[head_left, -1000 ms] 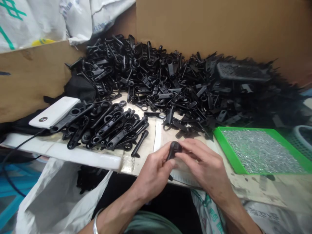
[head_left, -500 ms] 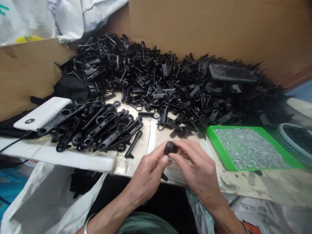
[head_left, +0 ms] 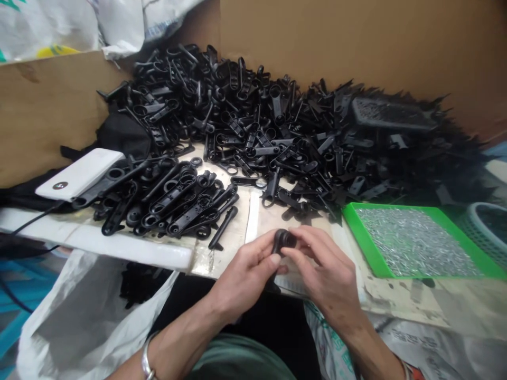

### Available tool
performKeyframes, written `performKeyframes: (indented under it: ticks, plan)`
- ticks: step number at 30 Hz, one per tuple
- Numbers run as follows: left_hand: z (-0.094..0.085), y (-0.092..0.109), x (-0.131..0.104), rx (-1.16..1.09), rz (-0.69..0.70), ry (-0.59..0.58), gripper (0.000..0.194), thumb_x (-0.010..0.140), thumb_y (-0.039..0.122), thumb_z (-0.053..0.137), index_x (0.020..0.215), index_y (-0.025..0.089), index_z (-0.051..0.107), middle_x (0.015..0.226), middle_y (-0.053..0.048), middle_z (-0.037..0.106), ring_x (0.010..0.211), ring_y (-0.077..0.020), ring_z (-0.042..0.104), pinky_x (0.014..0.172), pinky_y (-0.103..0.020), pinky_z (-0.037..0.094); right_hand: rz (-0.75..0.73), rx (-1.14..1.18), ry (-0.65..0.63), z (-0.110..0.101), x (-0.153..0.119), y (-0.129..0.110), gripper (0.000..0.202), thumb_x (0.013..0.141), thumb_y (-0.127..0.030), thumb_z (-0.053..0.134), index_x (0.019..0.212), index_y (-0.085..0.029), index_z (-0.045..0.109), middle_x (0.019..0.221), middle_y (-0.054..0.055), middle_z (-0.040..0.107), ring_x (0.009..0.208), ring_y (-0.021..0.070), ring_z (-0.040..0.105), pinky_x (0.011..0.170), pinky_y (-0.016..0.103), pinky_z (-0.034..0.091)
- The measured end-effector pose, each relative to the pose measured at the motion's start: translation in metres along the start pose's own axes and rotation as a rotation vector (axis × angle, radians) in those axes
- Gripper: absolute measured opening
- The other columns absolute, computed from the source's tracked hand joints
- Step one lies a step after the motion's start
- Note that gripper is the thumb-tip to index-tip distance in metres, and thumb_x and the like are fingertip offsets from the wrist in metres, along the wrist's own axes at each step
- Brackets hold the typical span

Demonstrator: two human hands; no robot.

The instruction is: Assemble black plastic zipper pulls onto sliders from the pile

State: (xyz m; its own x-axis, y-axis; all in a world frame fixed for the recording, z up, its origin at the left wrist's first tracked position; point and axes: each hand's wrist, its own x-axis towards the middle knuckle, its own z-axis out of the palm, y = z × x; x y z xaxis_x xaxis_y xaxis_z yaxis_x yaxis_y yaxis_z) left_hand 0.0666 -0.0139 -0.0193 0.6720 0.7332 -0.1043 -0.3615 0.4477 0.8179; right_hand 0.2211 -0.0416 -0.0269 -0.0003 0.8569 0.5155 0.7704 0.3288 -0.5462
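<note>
Between my hands, above the front edge of the table, is a black plastic arm-shaped part [head_left: 280,241] with a round end facing up. My left hand [head_left: 253,266] is closed around it, the thumb pressed along its side. The fingertips of my right hand [head_left: 322,261] pinch the round end from the right. Whether a smaller piece sits in that grip is hidden by the fingers. To the left lies a group of similar black arm parts [head_left: 190,214], laid roughly side by side.
A big heap of black plastic parts [head_left: 253,121] fills the back, against cardboard walls. At right stand a green tray [head_left: 370,245] of small metal pins and a grey basket [head_left: 485,237]. A white power bank [head_left: 81,174] lies left; a white sack [head_left: 67,316] hangs open below.
The view has shifted slightly, so the table's contents sit a little differently in frame. Both hands keep hold of the black part, which has tilted slightly.
</note>
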Motion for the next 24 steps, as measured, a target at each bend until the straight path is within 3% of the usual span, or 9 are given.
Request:
performKeyframes:
  ticks: [4, 12, 16, 20, 22, 24]
  plan:
    - [-0.0005, -0.0017, -0.0004, -0.008, -0.011, -0.015, 0.038, 0.093, 0.02, 0.051, 0.131, 0.023, 0.054, 0.122, -0.008, 0.06, 0.116, -0.0226, 0.054, 0.092, -0.033, 0.048, -0.01, -0.009, -0.007, -0.0001, -0.0026, 0.0027, 0.02, 0.086, -0.013, 0.064, 0.106, -0.016, 0.06, 0.101, 0.006, 0.061, 0.083, 0.0131, 0.062, 0.077, 0.023, 0.054]
    - [-0.0017, -0.0045, -0.0015, 0.318, 0.062, 0.093, 0.034, 0.09, 0.024, 0.053, 0.124, 0.019, 0.059, 0.107, -0.006, 0.065, 0.104, -0.0223, 0.058, 0.091, -0.034, 0.049, 0.036, 0.05, -0.038, -0.0042, -0.0002, 0.0044, 0.019, 0.086, -0.018, 0.065, 0.106, -0.019, 0.065, 0.104, 0.006, 0.064, 0.092, 0.0176, 0.064, 0.079, 0.029, 0.057]
    - [-0.0011, 0.0002, 0.0004, 0.197, 0.071, 0.02, 0.037, 0.091, 0.022, 0.052, 0.128, 0.019, 0.055, 0.117, -0.008, 0.062, 0.112, -0.0231, 0.056, 0.093, -0.034, 0.048, 0.073, 0.065, -0.029, -0.0025, 0.001, 0.0041, 0.02, 0.087, -0.018, 0.064, 0.107, -0.02, 0.065, 0.1, 0.005, 0.062, 0.087, 0.0172, 0.063, 0.073, 0.029, 0.057]
    - [0.0016, -0.0003, 0.0001, 0.034, 0.089, -0.019, 0.037, 0.091, 0.018, 0.055, 0.128, 0.018, 0.055, 0.126, -0.009, 0.058, 0.118, -0.0207, 0.053, 0.102, -0.033, 0.041, -0.006, 0.043, -0.046, 0.0002, -0.0006, 0.0048, 0.02, 0.087, -0.017, 0.063, 0.107, -0.019, 0.062, 0.099, 0.007, 0.059, 0.09, 0.0184, 0.062, 0.077, 0.032, 0.057]
    - [0.0018, -0.0028, 0.0001, 0.019, 0.072, 0.036, 0.034, 0.091, 0.021, 0.057, 0.124, 0.015, 0.057, 0.117, -0.01, 0.062, 0.108, -0.0189, 0.057, 0.097, -0.031, 0.044, -0.056, 0.051, -0.064, -0.0016, -0.0013, 0.0039, 0.02, 0.087, -0.015, 0.061, 0.107, -0.019, 0.061, 0.103, 0.008, 0.059, 0.096, 0.019, 0.061, 0.083, 0.034, 0.055]
    - [0.0004, -0.0047, 0.0006, 0.033, 0.035, 0.105, 0.033, 0.09, 0.025, 0.059, 0.121, 0.013, 0.058, 0.105, -0.009, 0.066, 0.091, -0.0165, 0.062, 0.082, -0.027, 0.05, -0.066, 0.095, -0.119, -0.0062, -0.0013, 0.0027, 0.023, 0.089, -0.014, 0.059, 0.111, -0.02, 0.061, 0.108, 0.009, 0.059, 0.102, 0.0191, 0.06, 0.088, 0.034, 0.054]
